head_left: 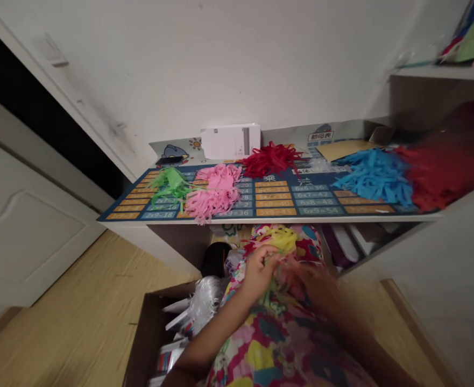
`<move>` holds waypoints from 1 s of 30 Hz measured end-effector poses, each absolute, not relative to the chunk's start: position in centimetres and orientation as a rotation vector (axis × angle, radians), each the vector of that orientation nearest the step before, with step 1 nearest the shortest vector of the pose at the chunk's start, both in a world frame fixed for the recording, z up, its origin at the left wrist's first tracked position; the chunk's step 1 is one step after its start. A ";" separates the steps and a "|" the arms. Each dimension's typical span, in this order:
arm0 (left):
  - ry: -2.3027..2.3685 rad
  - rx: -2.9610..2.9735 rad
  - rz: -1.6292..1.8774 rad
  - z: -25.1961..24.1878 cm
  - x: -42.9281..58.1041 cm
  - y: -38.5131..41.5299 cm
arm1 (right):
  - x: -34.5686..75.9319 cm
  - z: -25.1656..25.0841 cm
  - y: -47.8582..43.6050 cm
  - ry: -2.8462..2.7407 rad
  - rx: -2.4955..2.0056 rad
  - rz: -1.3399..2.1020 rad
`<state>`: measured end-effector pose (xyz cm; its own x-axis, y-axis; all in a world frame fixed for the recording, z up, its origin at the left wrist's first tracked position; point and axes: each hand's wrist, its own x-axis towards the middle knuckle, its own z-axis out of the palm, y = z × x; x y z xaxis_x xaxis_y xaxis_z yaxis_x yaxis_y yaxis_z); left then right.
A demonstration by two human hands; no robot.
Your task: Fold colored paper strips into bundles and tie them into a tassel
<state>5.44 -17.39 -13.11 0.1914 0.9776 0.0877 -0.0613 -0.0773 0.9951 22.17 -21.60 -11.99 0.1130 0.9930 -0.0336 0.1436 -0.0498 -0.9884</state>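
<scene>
My left hand and my right hand meet in my lap, below the desk edge, over a flowered garment. Both pinch at a small bundle of green and reddish paper strips, and the right hand is blurred. On the desk above lie piles of cut paper fringe: green, pink, dark red, blue and a larger red pile at the right.
The desk is covered by a blue multiplication-table mat. A white box leans on the wall. A cardboard box with white and silver items sits on the wooden floor at my left. A door is at far left, shelves at right.
</scene>
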 end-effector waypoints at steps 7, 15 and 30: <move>1.089 1.537 1.091 -15.0 5.7 -18.9 | 20.6 -15.2 -20.0 -0.531 -0.980 1.483; 1.054 1.408 1.047 -16.3 5.6 -18.8 | 26.1 -14.5 -18.6 -0.149 -0.726 1.449; 0.860 0.656 1.020 -14.7 4.6 -17.3 | 22.2 -10.9 -21.8 -1.681 -1.497 0.870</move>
